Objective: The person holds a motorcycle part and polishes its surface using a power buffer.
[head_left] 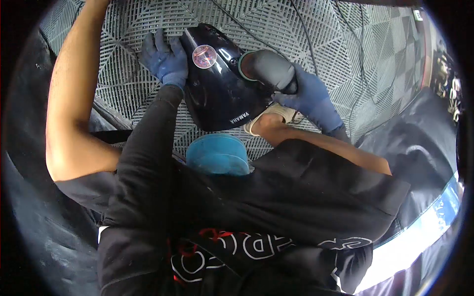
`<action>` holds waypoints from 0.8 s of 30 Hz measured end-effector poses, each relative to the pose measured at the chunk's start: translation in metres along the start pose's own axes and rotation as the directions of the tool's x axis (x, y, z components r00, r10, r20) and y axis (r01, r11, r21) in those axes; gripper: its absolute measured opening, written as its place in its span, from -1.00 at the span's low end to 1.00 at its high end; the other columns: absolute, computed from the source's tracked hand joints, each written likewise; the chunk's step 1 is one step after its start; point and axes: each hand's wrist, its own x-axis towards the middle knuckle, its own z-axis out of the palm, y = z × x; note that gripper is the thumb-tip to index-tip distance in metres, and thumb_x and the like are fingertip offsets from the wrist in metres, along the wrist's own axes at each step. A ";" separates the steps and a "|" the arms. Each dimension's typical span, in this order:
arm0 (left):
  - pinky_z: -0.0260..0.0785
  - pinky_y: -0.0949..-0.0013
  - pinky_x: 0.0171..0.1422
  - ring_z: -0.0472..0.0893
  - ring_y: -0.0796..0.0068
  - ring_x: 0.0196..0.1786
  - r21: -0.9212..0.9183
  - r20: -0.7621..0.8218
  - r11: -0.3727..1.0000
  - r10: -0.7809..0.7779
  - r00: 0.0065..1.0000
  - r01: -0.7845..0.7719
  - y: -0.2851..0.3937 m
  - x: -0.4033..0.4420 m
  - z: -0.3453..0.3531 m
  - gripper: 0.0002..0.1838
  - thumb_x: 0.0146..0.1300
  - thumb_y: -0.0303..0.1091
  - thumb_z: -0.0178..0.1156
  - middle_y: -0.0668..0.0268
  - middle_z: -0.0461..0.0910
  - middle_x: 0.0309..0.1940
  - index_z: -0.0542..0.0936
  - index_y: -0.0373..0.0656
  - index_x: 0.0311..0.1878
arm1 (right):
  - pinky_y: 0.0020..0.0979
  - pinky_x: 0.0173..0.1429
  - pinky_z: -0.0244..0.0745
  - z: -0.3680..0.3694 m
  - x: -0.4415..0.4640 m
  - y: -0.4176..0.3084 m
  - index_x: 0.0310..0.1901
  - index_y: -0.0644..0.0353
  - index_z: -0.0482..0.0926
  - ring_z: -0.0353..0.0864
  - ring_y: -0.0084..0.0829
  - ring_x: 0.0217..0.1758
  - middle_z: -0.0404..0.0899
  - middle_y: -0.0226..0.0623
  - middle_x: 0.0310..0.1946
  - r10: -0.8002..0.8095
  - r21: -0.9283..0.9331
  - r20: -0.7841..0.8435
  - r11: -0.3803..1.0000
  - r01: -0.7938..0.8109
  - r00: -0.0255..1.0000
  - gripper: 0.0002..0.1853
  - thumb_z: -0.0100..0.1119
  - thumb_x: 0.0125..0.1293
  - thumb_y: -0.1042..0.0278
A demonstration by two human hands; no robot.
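A glossy black panel (222, 89) with YAMAHA lettering and a round reddish badge (204, 56) lies between my hands. My left hand (167, 58), in a blue glove, rests at the panel's left edge with its fingers spread. On the other side, my right hand (311, 98), also gloved in blue, is wrapped round the rear of a dark grey power tool (271, 70). The tool's round pad, with a green rim, meets the panel's right side. Part of the pad's face is hidden.
A blue round tub (217, 154) is just below the panel, near my body. Dark cables (308, 34) run over the grey grated floor (133, 19). My bare knees and a light sandal (252, 126) flank the work. Black covered surfaces (414, 133) lie at both sides.
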 end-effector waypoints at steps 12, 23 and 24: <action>0.16 -0.18 0.55 0.36 -0.04 0.46 -0.031 0.052 0.993 -0.108 0.993 0.110 0.000 0.002 -0.002 -0.52 0.37 0.08 0.25 0.10 0.45 0.40 0.66 0.07 0.25 | -0.08 0.10 0.65 -0.018 0.045 -0.007 0.21 0.20 0.54 0.77 0.06 0.05 0.76 0.03 -0.05 -0.097 0.105 0.099 0.991 0.087 0.990 -0.20 0.60 0.05 -0.14; 0.31 -0.11 0.41 0.53 -0.09 0.31 -0.121 0.065 0.991 -0.042 0.997 0.050 -0.001 -0.001 -0.019 -0.70 0.38 -0.07 0.28 0.01 0.58 0.29 0.75 -0.08 -0.05 | -0.11 0.12 0.64 -0.004 0.061 -0.047 0.27 0.21 0.51 0.77 0.04 0.05 0.75 0.06 -0.04 -0.173 0.087 0.093 0.982 0.166 0.980 -0.13 0.61 0.05 -0.19; 0.33 -0.11 0.40 0.55 -0.08 0.29 -0.095 0.083 0.995 0.000 0.997 0.008 0.000 -0.001 -0.024 -0.69 0.38 -0.09 0.27 0.01 0.58 0.28 0.73 -0.12 -0.04 | -0.11 0.12 0.64 -0.001 0.061 -0.049 0.27 0.21 0.51 0.77 0.04 0.05 0.75 0.06 -0.04 -0.178 0.079 0.092 0.982 0.171 0.980 -0.13 0.61 0.05 -0.19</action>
